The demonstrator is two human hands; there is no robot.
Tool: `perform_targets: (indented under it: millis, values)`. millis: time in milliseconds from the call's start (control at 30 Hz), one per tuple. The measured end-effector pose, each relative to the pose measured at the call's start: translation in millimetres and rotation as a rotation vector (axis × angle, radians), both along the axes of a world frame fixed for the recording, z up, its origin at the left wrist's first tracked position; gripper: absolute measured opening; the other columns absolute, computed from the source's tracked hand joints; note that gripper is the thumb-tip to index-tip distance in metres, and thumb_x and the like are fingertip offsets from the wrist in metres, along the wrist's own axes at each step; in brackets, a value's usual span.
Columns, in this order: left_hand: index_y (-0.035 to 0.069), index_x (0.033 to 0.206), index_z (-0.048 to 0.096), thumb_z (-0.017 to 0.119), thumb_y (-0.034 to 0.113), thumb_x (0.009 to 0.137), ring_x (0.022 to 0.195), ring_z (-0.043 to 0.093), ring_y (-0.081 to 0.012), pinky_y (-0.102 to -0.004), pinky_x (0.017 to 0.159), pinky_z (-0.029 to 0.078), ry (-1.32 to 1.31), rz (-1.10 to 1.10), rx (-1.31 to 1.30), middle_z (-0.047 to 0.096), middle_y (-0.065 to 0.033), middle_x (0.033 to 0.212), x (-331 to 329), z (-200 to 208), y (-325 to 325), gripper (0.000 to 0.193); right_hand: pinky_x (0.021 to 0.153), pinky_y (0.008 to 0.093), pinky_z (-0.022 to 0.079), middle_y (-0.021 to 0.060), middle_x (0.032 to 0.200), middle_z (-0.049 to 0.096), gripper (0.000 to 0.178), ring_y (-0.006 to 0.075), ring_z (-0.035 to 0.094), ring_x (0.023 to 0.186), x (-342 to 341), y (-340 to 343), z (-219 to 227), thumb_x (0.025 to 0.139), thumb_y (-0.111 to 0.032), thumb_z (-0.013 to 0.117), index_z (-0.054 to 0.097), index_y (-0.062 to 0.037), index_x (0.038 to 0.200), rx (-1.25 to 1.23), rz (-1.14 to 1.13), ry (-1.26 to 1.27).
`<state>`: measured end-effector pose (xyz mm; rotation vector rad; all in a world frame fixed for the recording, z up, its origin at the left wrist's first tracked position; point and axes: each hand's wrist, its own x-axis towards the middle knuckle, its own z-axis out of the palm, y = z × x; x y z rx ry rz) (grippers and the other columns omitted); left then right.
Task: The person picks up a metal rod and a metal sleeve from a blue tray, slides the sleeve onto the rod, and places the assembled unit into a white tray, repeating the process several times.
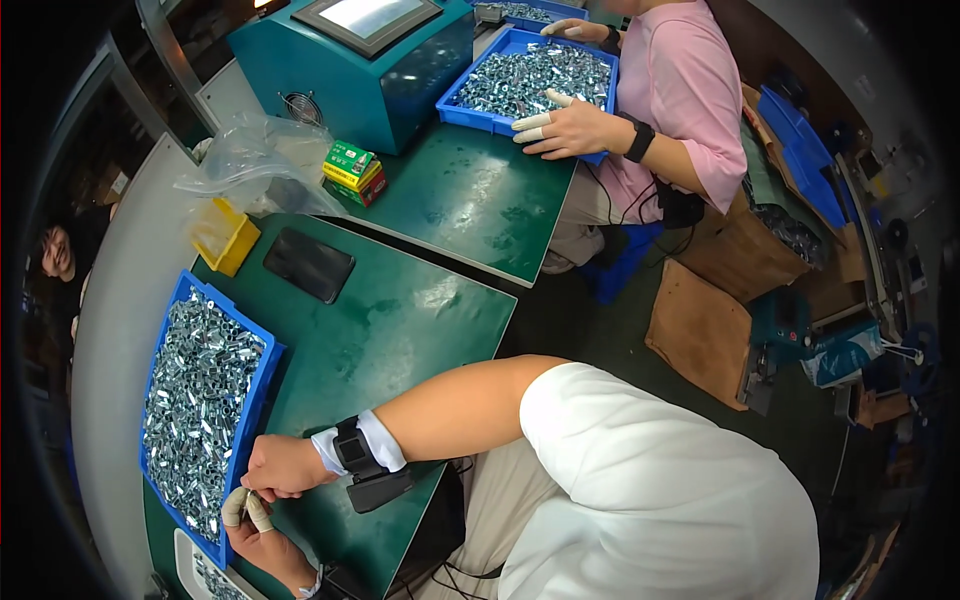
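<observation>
- Now both hands meet at the near edge of the blue tray (262, 385), its bed filled with small metal parts (200, 390).
- Right hand (285, 467) up top, fingers curled in, thumb side against the left hand's fingertips; a black strap (355, 447) circles the wrist over a white cuff (382, 440).
- Left hand (262, 543) just below, pale covers (236, 507) on its thumb and finger, tips bent together in a pinch; whether either hand grips a part there, I cannot tell, it's too small.
- Just beside the left hand, a white tray (184, 560) at the bottom edge, more metal bits inside, partly cut off.
- Beyond the blue tray on the green table (420, 320): a dark phone (309, 264) lying flat, then a yellow bin (226, 240).
- Further up, a clear plastic bag (255, 165) slumps near a small green, yellow and red box (354, 174).
- Behind those, a teal machine (400, 90) with a screen (368, 20) on top.
- Across at the next table, a co-worker in a pink top (685, 80) has hands at another blue tray (478, 120), also heaped with metal parts.
</observation>
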<state>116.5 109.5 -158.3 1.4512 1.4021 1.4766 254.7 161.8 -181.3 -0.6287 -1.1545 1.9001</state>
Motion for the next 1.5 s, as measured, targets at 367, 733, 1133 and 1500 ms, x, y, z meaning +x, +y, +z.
perform_targets:
  millis: [367, 733, 1133, 1500]
  values:
    - [0.002, 0.087, 0.063, 0.061, 0.018, 0.094, 0.057, 0.044, -0.0057, -0.0206, 0.051, 0.033, -0.002, 0.031, -0.206, 0.056, 0.0004, 0.067, -35.4, 6.5, -0.3, 0.017, 0.052, 0.0333, 0.043, 0.0047, 0.056, 0.058, 0.037, 0.0137, 0.052, 0.053, 4.8, 1.3, -0.9, 0.093, -0.024, 0.055, 0.063, -0.0039, 0.064, 0.507, -0.223, -0.277]
    - [0.001, 0.094, 0.063, 0.062, 0.015, 0.091, 0.058, 0.046, -0.0072, -0.0212, 0.051, 0.036, -0.245, 0.660, -0.145, 0.060, -0.0027, 0.077, -226.9, 14.8, -66.6, 0.014, 0.046, 0.0229, 0.032, -0.0010, 0.053, 0.049, 0.039, 0.0063, 0.043, 0.047, -1.9, 10.5, 1.8, 0.097, -0.031, 0.052, 0.059, -0.0047, 0.069, 0.184, -0.076, -0.252]
    - [0.000, 0.108, 0.063, 0.060, 0.020, 0.094, 0.067, 0.056, -0.0062, -0.0171, 0.060, 0.046, -0.252, 0.244, -0.109, 0.067, -0.0016, 0.088, -141.9, 24.5, -98.6, 0.024, 0.052, 0.0206, 0.034, -0.0033, 0.060, 0.045, 0.030, 0.0084, 0.041, 0.054, -2.8, -8.9, 13.9, 0.099, -0.030, 0.049, 0.054, -0.0087, 0.079, 0.103, -0.167, -0.263]
    - [0.003, 0.100, 0.065, 0.060, 0.021, 0.094, 0.064, 0.053, -0.0046, -0.0152, 0.056, 0.042, 0.082, 0.118, -0.049, 0.066, -0.0010, 0.084, -114.5, 59.5, -57.5, 0.020, 0.052, 0.0209, 0.034, -0.0027, 0.059, 0.044, 0.030, 0.0090, 0.041, 0.054, 5.2, 6.2, -9.9, 0.099, -0.029, 0.049, 0.054, -0.0078, 0.079, 0.078, -0.095, -0.173]
